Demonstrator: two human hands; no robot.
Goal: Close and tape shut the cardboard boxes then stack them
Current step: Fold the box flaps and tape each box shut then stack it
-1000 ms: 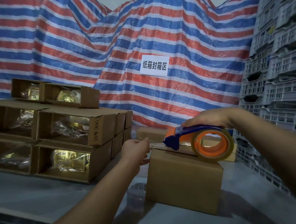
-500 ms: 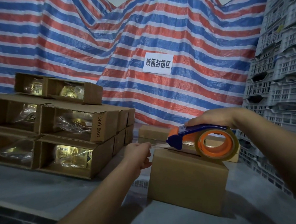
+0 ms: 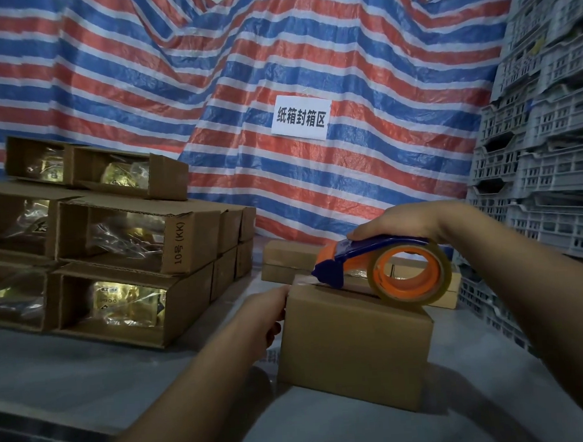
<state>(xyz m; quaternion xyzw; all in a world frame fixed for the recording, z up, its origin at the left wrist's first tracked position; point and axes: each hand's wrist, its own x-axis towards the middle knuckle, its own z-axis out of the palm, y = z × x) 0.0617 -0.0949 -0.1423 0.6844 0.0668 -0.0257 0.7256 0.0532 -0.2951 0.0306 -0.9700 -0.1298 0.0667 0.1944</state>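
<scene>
A closed cardboard box (image 3: pixel 354 346) stands on the grey table (image 3: pixel 88 373) in front of me. My right hand (image 3: pixel 401 220) grips the blue and orange tape dispenser (image 3: pixel 380 267), which rests on the box's top near its left edge. A short strip of clear tape (image 3: pixel 301 281) runs from the dispenser over that left edge. My left hand (image 3: pixel 266 311) presses against the box's upper left side where the tape end comes down; its fingertips are partly hidden by the box.
Open boxes (image 3: pixel 116 263) holding bagged goods are stacked on their sides at the left. Two flat closed boxes (image 3: pixel 282 262) lie behind the one in front. Grey plastic crates (image 3: pixel 549 139) tower at the right. A striped tarp (image 3: pixel 209 90) with a paper sign (image 3: pixel 301 121) hangs behind.
The dispenser has dropped from above the box onto its top, and the stretched tape now meets the left edge. My left hand has moved in against the box's side.
</scene>
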